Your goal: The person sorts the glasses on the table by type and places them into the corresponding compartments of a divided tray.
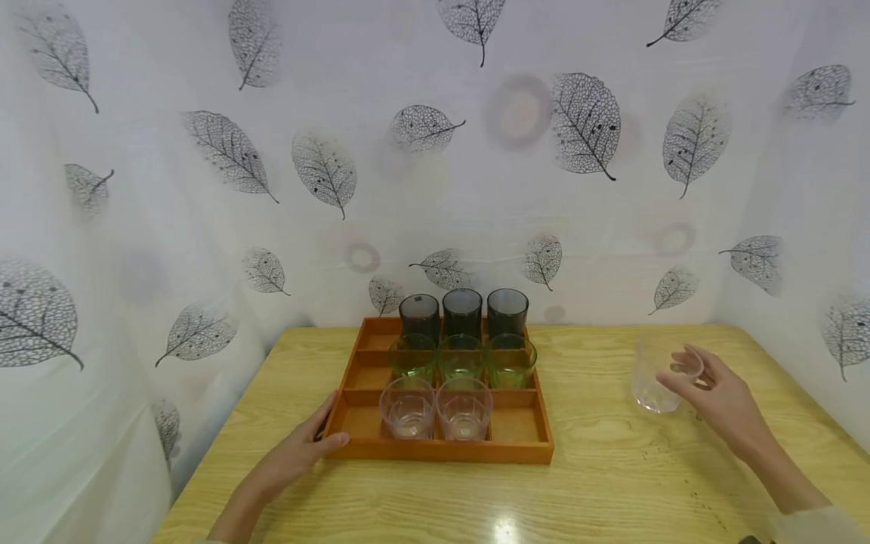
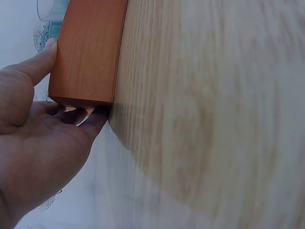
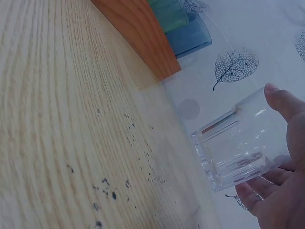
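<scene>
A wooden compartment tray [image 1: 445, 451] lies on the table. My left hand [image 1: 297, 455] grips its front left corner, thumb at the front and fingers along the side; the left wrist view shows this hand [image 2: 43, 129] against the tray's corner [image 2: 88, 57]. Off to the right, my right hand [image 1: 723, 400] holds a clear glass [image 1: 654, 381] between thumb and fingers, slightly tilted. In the right wrist view the glass [image 3: 243, 138] has a thick ribbed base. Two clear glasses [image 1: 408, 412] stand in the tray's front row; its front right compartment [image 1: 514, 423] is bare.
Three green glasses [image 1: 462, 363] fill part of the tray's middle row, and three dark grey glasses [image 1: 462, 313] stand behind them. A white curtain [image 1: 435, 189] printed with leaves hangs behind and beside the table [image 1: 598, 483]. Dark specks mark the tabletop at right.
</scene>
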Demonstrator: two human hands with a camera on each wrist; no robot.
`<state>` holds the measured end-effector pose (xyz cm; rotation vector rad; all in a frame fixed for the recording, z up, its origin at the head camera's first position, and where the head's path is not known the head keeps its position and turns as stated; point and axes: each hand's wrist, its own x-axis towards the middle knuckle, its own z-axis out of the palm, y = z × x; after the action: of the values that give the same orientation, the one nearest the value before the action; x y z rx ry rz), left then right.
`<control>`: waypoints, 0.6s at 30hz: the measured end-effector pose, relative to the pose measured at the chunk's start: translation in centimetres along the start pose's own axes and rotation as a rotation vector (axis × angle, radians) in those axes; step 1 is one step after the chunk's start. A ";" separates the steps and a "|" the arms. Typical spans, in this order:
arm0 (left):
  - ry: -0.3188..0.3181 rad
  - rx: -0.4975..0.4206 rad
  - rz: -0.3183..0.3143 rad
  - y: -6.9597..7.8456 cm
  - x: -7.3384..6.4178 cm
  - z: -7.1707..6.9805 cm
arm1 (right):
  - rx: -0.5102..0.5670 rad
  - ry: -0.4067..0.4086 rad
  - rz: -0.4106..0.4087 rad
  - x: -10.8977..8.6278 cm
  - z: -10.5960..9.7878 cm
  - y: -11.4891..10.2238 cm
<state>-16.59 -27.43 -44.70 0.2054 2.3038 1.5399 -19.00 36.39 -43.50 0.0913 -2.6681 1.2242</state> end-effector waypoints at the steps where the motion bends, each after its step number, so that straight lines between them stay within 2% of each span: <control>1: 0.001 -0.001 0.001 0.0 0.0 0.0 | 0.003 -0.001 -0.003 -0.2 0.0 -0.1; 18: 0.004 -0.004 0.000 0.2 -0.1 0.1 | 0.062 -0.067 -0.085 -3.1 0.7 -2.5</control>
<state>-16.53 -27.31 -44.52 0.2019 2.3036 1.5466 -15.76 34.17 -42.73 0.2575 -2.6528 1.2992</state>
